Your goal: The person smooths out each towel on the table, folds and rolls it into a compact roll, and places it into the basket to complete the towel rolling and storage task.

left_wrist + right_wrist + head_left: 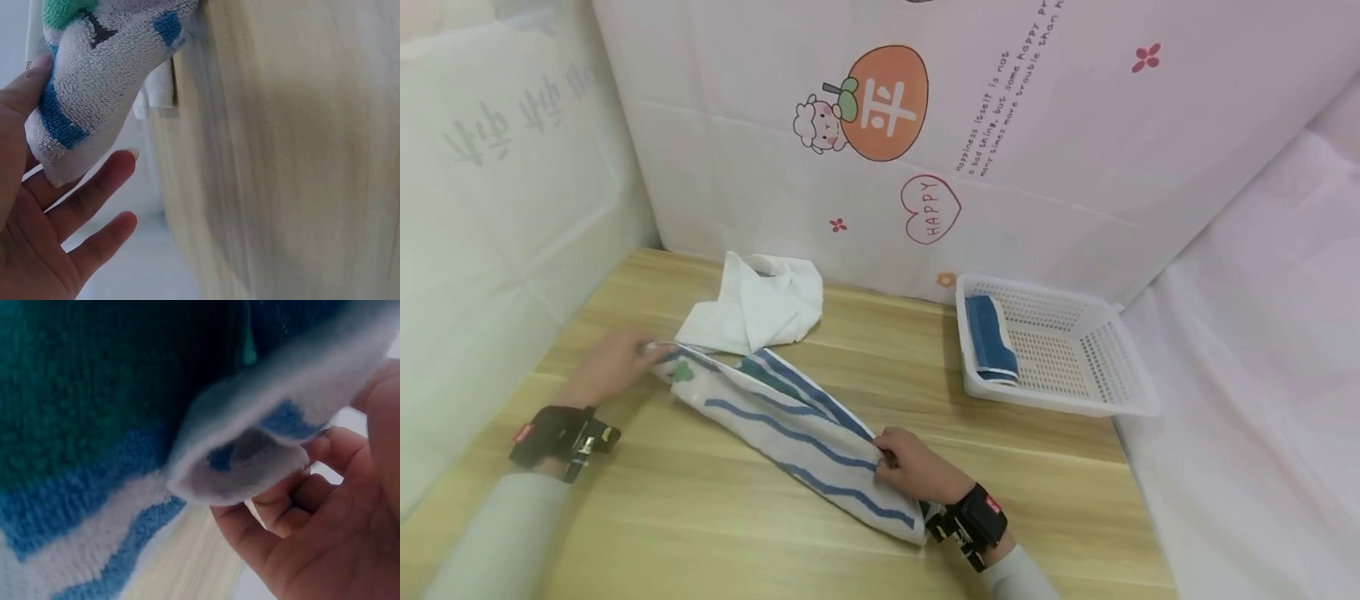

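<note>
A striped towel [805,442], whitish with wavy blue lines and green patches, stretches slantwise between both hands above the wooden table. My left hand [608,365] pinches its far left corner between thumb and fingers; in the left wrist view the other fingers of the left hand [69,212] spread away from the terry cloth [94,81]. At the towel's near right end, my right hand [925,471] grips the edge. The right wrist view has the right hand [325,531] holding a curled-over edge [250,469], with the darker blue and green side beside it.
A crumpled white cloth [767,304] lies at the back of the table [700,517], just behind the towel. To the right stands a white plastic basket [1131,367] with a folded blue towel [990,337] against its left side. Printed cloth walls [760,183] surround the table.
</note>
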Demonstrator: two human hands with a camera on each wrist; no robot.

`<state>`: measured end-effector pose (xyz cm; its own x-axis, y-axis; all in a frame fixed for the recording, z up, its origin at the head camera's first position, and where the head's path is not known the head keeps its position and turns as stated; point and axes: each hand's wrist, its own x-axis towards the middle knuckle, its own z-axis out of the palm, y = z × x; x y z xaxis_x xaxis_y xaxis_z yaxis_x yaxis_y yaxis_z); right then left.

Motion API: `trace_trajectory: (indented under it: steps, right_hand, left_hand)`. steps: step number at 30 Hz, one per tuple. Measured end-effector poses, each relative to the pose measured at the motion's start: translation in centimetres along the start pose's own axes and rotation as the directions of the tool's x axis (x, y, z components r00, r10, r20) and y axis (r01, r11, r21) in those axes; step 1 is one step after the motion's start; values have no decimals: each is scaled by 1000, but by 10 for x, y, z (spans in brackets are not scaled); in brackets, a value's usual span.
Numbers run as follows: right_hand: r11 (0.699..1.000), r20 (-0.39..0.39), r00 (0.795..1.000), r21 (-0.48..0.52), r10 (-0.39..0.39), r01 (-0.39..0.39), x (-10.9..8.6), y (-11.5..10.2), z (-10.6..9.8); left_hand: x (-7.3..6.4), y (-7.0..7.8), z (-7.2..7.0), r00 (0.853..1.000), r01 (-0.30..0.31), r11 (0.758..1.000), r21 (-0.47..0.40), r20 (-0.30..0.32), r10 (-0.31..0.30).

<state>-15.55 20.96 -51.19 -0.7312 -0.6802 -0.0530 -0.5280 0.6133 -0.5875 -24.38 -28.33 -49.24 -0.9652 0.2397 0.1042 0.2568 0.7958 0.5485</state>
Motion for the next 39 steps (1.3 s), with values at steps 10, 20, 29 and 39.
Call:
trace_trajectory:
  steps: [10,20,29,39]
  right_hand:
    - [999,13,1000,41,20,-20,20,18,-27]
    - [993,-409,910,-116,-65,19,34,13,-158]
    - [971,-580,805,-239,-126,-20,-1,-16,-165]
    - [993,-457,888,-74,48,-92,-42,27,-34]
  left_hand:
    - [34,15,-35,987,-160,987,5,-26,160]
    - [68,74,-111,890,-243,965,102,-373,263]
    - [14,91,-93,646,-482,866,131,-615,452]
    - [-86,14,23,881,-410,911,46,-241,408]
